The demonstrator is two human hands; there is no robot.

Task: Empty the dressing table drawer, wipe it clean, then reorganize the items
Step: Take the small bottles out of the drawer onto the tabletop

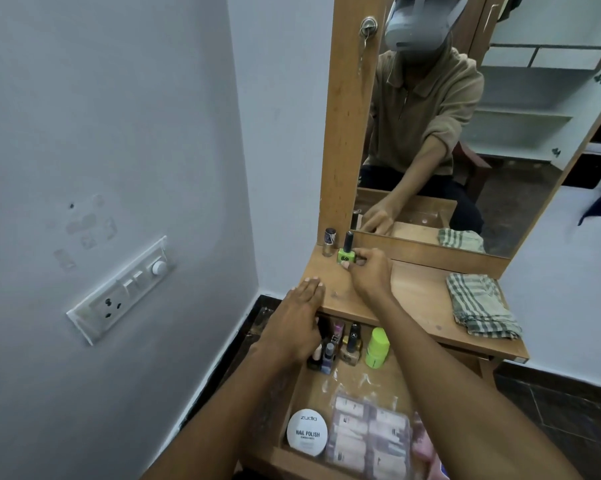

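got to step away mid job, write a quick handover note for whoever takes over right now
Right hand: pinches the green polish bottle standing at the back left of the tabletop, beside a gold bottle.
Left hand: open, fingers flat on the tabletop's front edge, over the drawer.
Done: drawer open, two bottles moved up to the top.
Left: drawer not yet empty. It holds a cluster of small bottles, a green tube, a white nail polish tin and clear sachet packs. Take those out, wipe with the checked cloth lying folded on the right of the top, then put everything back in order.
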